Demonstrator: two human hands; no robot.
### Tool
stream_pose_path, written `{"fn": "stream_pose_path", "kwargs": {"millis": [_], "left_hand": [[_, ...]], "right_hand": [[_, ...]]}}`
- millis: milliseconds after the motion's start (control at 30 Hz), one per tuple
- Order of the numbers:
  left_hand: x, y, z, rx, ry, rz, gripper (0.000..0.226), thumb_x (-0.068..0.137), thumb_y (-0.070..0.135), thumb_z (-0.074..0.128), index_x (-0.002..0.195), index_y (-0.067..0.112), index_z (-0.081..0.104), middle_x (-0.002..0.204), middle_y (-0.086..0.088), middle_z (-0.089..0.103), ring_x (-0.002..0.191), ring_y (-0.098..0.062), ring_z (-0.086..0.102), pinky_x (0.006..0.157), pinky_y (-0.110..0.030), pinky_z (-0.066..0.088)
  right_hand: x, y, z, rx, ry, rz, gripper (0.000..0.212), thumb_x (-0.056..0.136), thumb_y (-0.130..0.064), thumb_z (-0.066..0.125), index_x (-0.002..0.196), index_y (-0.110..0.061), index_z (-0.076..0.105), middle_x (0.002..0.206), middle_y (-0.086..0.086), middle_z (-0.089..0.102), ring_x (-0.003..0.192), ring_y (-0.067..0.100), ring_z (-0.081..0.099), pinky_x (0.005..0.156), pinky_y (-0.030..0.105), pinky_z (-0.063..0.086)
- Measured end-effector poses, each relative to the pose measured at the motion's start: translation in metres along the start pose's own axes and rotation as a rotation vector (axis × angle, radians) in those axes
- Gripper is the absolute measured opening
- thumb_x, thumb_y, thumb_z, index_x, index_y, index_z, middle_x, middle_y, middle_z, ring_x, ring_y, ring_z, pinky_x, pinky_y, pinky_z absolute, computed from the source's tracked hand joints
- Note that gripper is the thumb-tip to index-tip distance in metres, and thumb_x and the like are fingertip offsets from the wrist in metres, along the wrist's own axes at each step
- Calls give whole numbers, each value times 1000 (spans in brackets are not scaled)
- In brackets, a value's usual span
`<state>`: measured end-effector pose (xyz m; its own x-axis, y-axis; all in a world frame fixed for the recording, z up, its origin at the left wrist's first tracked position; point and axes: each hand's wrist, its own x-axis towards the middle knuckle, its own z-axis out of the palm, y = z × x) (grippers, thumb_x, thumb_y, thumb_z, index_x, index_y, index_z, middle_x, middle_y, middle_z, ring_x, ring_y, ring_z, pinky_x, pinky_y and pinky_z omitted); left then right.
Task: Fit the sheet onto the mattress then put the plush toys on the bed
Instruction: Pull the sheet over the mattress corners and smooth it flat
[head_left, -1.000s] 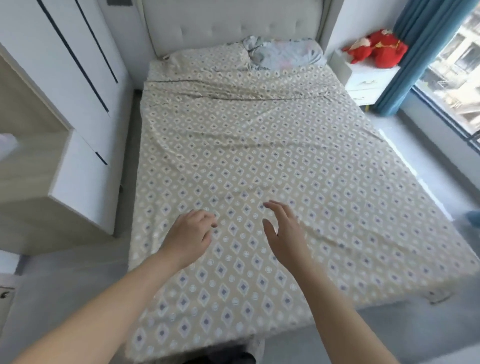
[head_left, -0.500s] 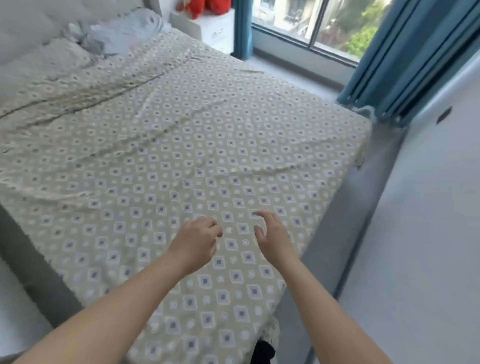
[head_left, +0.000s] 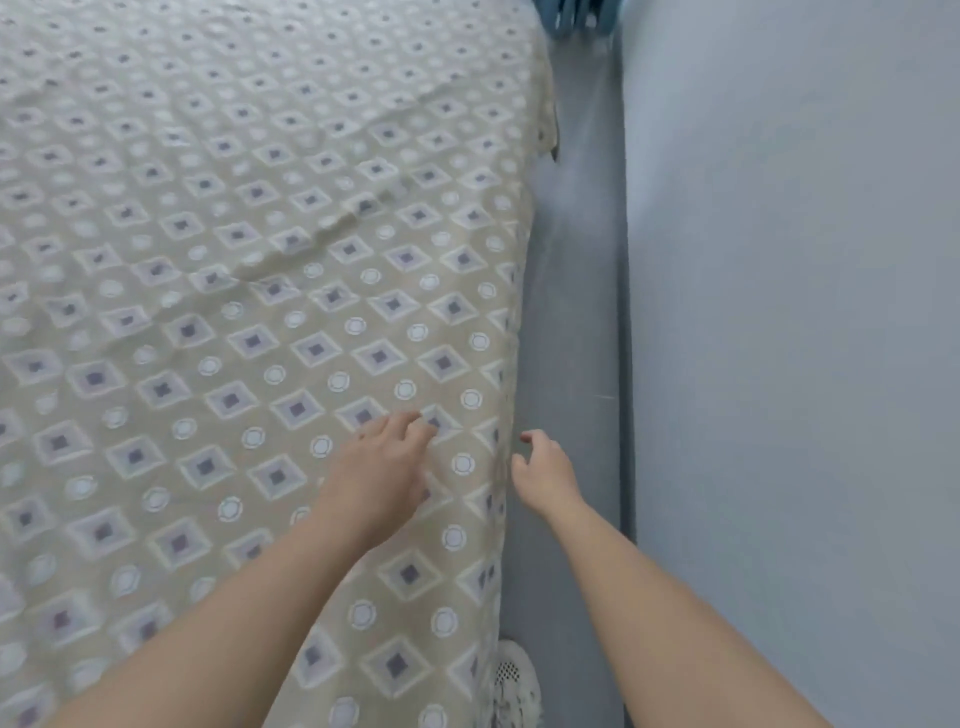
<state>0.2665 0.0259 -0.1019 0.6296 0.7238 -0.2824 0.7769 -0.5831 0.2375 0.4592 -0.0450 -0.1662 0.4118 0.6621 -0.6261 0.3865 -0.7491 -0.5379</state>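
Over at the right-hand edge of the bed, head cam looking down: the beige fabric sheet printed with grey-centred diamonds and white rings is spread flat across the whole top, so the mattress is hidden under it. Its edge drops over the side next to a narrow strip of grey floor. One long crease runs diagonally across the sheet further up, and the rest looks pretty smooth. The left hand is palm down over the sheet just inside that edge, fingers relaxed and only slightly bent, gripping nothing. Honestly can't tell if it's touching the fabric or just above it. The right hand is just past the edge, over the floor strip and apart from the sheet, with its fingers loosely curled and nothing in them either. Both bare forearms come in from the bottom of the shot. A plain pale wall fills the right side, a bit of blue curtain pokes in at the top, and a white lacy, perforated thing sits by the sheet's edge near the bottom. It's too blurry to say what it is.
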Motion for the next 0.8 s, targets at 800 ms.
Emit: {"fn": "stream_pose_path", "kwargs": {"millis": [800], "left_hand": [[67, 13, 68, 179, 228, 80, 62, 86, 33, 33, 146, 18, 38, 158, -9, 24, 148, -30, 15, 116, -58, 11]], "right_hand": [[107, 63, 48, 833, 32, 269, 36, 93, -43, 56, 110, -12, 65, 105, 6, 69, 96, 23, 65, 88, 36, 52]]}}
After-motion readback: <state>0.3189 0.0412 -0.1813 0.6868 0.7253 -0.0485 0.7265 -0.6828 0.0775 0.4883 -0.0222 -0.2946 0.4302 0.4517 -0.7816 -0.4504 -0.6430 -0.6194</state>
